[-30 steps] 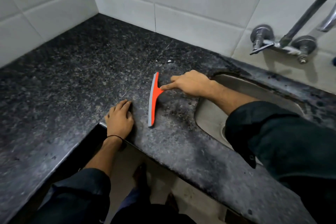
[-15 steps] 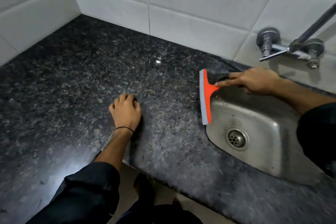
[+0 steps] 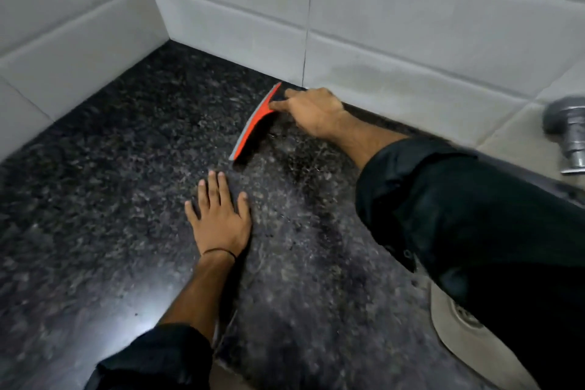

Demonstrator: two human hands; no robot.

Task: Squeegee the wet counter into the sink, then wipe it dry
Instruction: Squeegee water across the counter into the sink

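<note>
My right hand grips the handle of an orange squeegee with a grey rubber edge. Its blade rests on the dark speckled granite counter, its far end close to the tiled back wall. My left hand lies flat on the counter with fingers spread, just in front of the blade's near end and holding nothing. The steel sink shows at the lower right, mostly hidden behind my right sleeve, with part of its drain visible.
White tiled walls close off the counter at the back and left, meeting in a corner. A metal tap fitting juts from the wall at the right. The counter's front edge runs near my left forearm.
My right hand has carried the squeegee from the sink's rim back left across the counter to the back wall. My left hand has flattened and its fingers have spread. The camera has shifted left.
</note>
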